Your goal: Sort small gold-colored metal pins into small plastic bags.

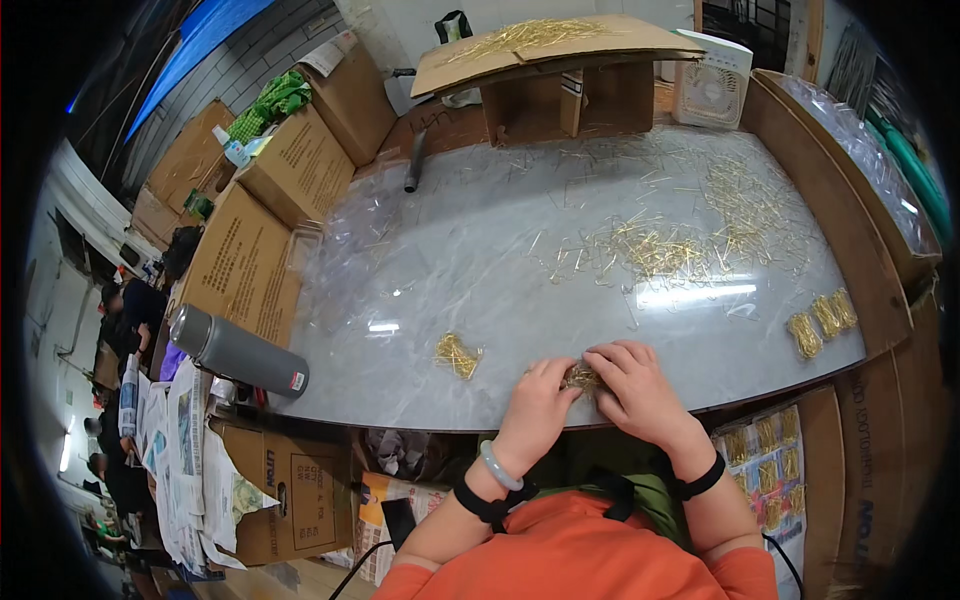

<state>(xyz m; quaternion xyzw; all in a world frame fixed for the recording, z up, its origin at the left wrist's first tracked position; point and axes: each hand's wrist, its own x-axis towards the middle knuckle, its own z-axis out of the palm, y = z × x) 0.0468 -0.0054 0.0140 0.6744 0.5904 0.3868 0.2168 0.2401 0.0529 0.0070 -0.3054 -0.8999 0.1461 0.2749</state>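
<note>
At the front edge of the grey marble-patterned table (450,270), my left hand (540,403) and my right hand (635,388) meet around a small bundle of gold-coloured wire hooks (582,377). Fingers of both hands are bent against it from either side and cover much of it. Left of my hands lies a small pile of gold wire hooks (458,356). Beyond them, many loose wire hooks (660,250) are scattered over the right and far parts of the table. Several packed bundles (822,323) sit by the right edge.
A grey flask (240,350) stands at the left edge beside cardboard boxes (240,265). Clear plastic bags (350,245) lie left. A dark tube (415,160), a cardboard shelf (560,65) heaped with hooks and a white fan (712,82) are at the back. More bundles (765,470) lie below, right.
</note>
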